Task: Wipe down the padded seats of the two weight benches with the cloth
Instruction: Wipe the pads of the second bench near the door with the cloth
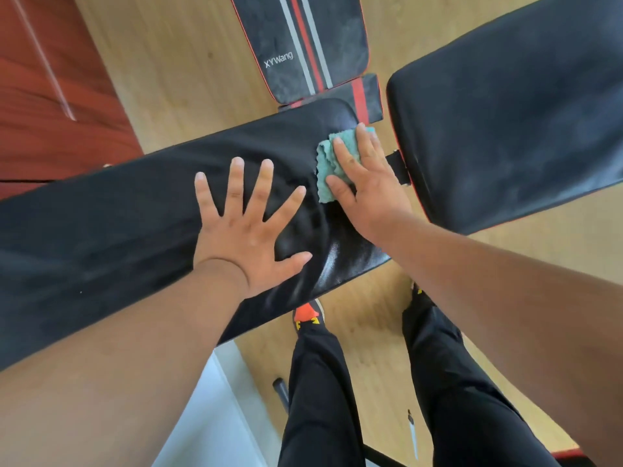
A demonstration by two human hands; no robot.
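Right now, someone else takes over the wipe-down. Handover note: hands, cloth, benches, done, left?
Left hand: open, fingers spread, flat on the long black pad nearest the person.
Right hand: open, pressing the teal cloth on that pad's right end.
Second black pad is to the right, with no hand or cloth on it.
Striped pad lies beyond, hazy with marks.
Done: wiping is under way on the near pad; how much is clean I cannot tell.
Left: the rest of this pad, then the other bench.

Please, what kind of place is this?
Probably a home gym or small workout room: black padded weight benches, a striped bench pad marked XYWang, and a wooden floor. The right hand presses a cloth.
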